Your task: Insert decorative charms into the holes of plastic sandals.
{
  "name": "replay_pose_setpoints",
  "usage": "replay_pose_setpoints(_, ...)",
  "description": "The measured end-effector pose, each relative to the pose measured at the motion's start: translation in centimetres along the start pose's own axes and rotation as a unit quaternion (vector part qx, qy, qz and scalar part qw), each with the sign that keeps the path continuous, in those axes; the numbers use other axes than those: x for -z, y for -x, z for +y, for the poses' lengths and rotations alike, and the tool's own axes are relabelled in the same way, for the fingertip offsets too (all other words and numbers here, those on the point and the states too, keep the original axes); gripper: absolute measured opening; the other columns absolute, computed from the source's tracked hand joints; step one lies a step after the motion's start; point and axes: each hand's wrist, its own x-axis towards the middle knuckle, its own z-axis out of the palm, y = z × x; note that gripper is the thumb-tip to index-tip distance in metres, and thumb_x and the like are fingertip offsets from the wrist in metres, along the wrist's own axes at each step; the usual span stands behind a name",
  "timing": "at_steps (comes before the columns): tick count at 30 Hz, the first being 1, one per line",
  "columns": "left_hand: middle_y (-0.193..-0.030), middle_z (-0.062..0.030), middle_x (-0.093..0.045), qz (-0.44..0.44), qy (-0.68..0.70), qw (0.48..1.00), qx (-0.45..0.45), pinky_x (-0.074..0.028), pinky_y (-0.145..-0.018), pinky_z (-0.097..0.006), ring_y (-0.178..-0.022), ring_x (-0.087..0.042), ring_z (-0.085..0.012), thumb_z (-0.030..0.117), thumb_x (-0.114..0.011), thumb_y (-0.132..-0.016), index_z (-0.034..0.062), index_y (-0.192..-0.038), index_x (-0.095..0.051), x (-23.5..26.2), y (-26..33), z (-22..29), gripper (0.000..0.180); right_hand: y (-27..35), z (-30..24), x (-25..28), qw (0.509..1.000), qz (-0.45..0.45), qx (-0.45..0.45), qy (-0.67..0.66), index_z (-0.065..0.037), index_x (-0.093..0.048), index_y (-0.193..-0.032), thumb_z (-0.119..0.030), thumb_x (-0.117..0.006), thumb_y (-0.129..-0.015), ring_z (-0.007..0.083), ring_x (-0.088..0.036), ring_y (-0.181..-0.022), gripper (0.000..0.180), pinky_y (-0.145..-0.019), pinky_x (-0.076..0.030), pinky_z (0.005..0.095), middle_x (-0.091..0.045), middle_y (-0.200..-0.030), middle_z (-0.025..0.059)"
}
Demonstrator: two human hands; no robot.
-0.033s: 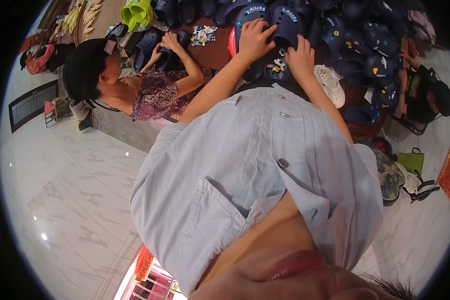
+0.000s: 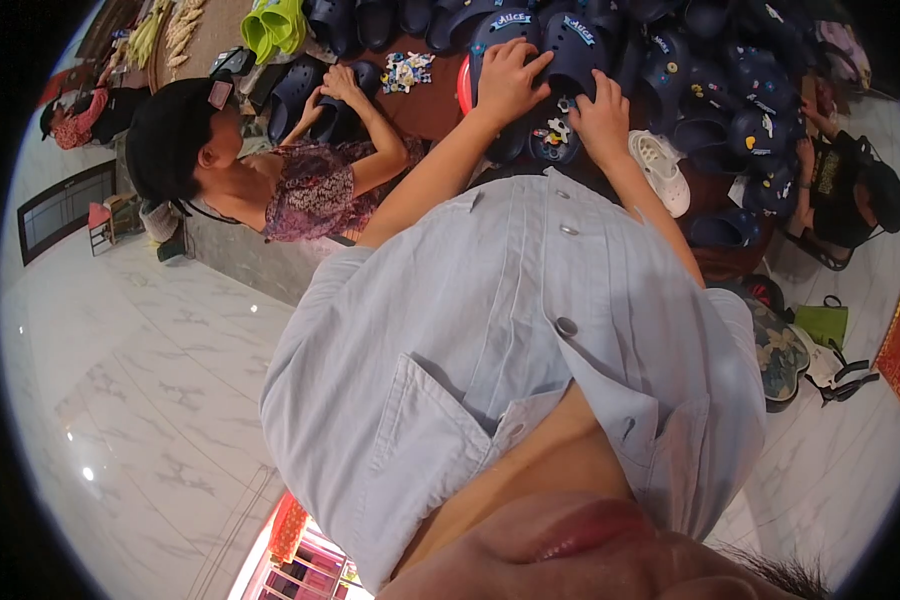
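Two navy clogs with light-blue name charms stand side by side before me, the left clog (image 2: 485, 40) and the right clog (image 2: 573, 55). My left hand (image 2: 511, 85) lies over the left clog with bent fingers, one fingertip reaching across toward its mate. At the near end of the right clog, my right hand (image 2: 602, 118) grips the edge, fingers slightly apart. The undersides of both hands are hidden. Just below, between my hands, a cluster of colourful shoe charms (image 2: 553, 138) sits on dark material. Beside my right wrist rests a white clog (image 2: 660, 172).
Many navy clogs (image 2: 705, 95) crowd the right of the brown table (image 2: 430, 115). A pile of small charms (image 2: 408, 72) and lime-green clogs (image 2: 273, 27) are at left. A co-worker in a black cap (image 2: 175, 140) handles dark clogs close by; another person (image 2: 850, 190) sits at far right.
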Motion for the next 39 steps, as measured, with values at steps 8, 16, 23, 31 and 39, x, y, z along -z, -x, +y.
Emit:
replay_pose_setpoints(8, -0.107, -0.0043, -0.061, -0.004, 0.005, 1.0, -0.003, -0.038, -0.097, -0.044, -0.115, -0.054, -0.0252, 0.025, -0.076, -0.063, 0.0172, -0.112, -0.069, 0.1, 0.1, 0.2, 0.05, -0.3, 3.0, 0.2, 0.874, 0.093, -0.197, -0.435, 0.0, -0.068, -0.098, -0.011, -0.063, -0.088, 0.0189, -0.064, -0.082, 0.015, -0.073, -0.05, 0.0297, -0.067, -0.096, 0.0108)
replay_pose_setpoints(16, -0.107, -0.0055, -0.06, -0.021, 0.01, 1.0, 0.002, -0.037, -0.097, -0.045, -0.116, -0.053, -0.0262, 0.025, -0.075, -0.064, 0.0164, -0.113, -0.069, 0.3, -0.2, 0.0, 0.05, -3.6, 6.5, -2.0, 0.733, 0.048, -0.322, -0.597, 0.001, -0.065, -0.1, -0.008, -0.064, -0.09, 0.0093, -0.059, -0.069, 0.014, -0.062, -0.046, 0.0216, -0.066, -0.085, 0.0045)
replay_pose_setpoints(23, -0.107, -0.0085, -0.059, -0.054, 0.05, 0.996, 0.045, -0.038, -0.096, -0.045, -0.115, -0.053, -0.0278, 0.021, -0.075, -0.063, 0.0136, -0.114, -0.067, 0.9, 0.2, 0.0, 0.052, -4.7, 6.5, -3.7, 0.714, -0.017, -0.361, -0.6, -0.004, -0.066, -0.094, -0.008, -0.068, -0.085, 0.0073, -0.052, -0.071, 0.01, -0.063, -0.043, 0.0238, -0.059, -0.079, -0.0024)
replay_pose_setpoints(31, -0.108, -0.0073, -0.06, -0.008, 0.038, 0.999, 0.024, -0.04, -0.096, -0.045, -0.118, -0.053, -0.0287, 0.016, -0.075, -0.062, 0.0134, -0.115, -0.067, 0.7, -0.1, 0.8, 0.054, -4.1, 6.1, -4.9, 0.894, 0.151, -0.201, -0.37, -0.002, -0.066, -0.086, 0.0, -0.065, -0.079, 0.0187, -0.059, -0.069, 0.007, -0.066, -0.048, 0.0308, -0.06, -0.081, 0.0082)
replay_pose_setpoints(39, -0.109, -0.0071, -0.06, -0.02, 0.03, 0.999, 0.03, -0.039, -0.097, -0.045, -0.118, -0.053, -0.0284, 0.018, -0.075, -0.063, 0.0135, -0.114, -0.067, 0.7, -0.7, 0.6, 0.052, -3.3, 4.0, -3.0, 0.953, 0.182, -0.082, -0.228, -0.001, -0.068, -0.096, 0.005, -0.059, -0.078, 0.0314, -0.055, -0.097, 0.021, -0.086, -0.046, 0.0406, -0.058, -0.096, 0.0127)
